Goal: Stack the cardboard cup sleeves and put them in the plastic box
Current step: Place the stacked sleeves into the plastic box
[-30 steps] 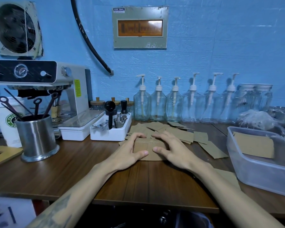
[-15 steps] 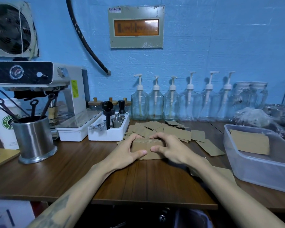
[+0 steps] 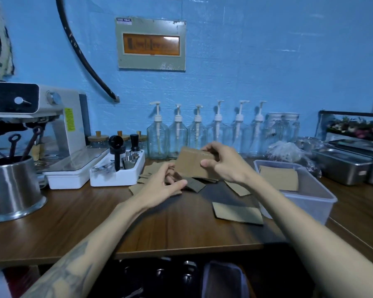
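stack of sleeves (image 3: 192, 165) now lifted | right hand (image 3: 224, 163) grip pinches it

Stack (image 3: 192, 166) is now off the table, lifted and tilted, pinched by right hand (image 3: 226, 163) alone. Left hand (image 3: 159, 186) has let go, sits lower over loose sleeves (image 3: 148, 175), fingers relaxed. Earlier both hands pressed the stack flat on the table (image 3: 95, 216).

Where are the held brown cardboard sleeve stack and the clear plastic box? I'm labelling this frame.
Brown cardboard sleeve stack (image 3: 191, 164), head view, its flat front face.
Clear plastic box (image 3: 306, 200), head view, its near side wall.
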A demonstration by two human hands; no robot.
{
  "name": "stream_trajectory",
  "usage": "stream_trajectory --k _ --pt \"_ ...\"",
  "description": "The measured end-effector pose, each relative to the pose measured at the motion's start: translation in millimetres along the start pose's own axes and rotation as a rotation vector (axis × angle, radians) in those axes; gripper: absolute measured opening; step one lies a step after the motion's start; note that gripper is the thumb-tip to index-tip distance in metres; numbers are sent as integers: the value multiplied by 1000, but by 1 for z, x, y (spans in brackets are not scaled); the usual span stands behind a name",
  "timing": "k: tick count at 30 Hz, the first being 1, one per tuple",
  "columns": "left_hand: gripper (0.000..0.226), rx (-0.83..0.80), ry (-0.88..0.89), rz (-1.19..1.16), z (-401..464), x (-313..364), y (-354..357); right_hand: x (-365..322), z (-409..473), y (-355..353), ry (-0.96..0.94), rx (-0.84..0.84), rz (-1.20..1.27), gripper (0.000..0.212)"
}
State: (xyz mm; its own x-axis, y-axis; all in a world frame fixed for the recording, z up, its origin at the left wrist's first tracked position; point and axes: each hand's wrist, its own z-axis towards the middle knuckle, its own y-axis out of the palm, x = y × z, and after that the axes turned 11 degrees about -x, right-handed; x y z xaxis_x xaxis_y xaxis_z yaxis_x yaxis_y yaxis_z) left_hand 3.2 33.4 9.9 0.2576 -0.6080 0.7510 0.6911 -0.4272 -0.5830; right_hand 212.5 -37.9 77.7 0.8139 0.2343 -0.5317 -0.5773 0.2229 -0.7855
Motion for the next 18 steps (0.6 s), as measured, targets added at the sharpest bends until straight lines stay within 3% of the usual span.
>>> stream_trajectory --k 10,14,18 --pt "12 -63 106 -105 79 48 90 71 -68 -94 259 222 11 23" --pt "26 -139 50 -104 105 51 121 106 -84 -111 431 277 -110 21" --pt "42 -172 -5 -160 127 59 144 128 -87 -116 553 228 -220 25"
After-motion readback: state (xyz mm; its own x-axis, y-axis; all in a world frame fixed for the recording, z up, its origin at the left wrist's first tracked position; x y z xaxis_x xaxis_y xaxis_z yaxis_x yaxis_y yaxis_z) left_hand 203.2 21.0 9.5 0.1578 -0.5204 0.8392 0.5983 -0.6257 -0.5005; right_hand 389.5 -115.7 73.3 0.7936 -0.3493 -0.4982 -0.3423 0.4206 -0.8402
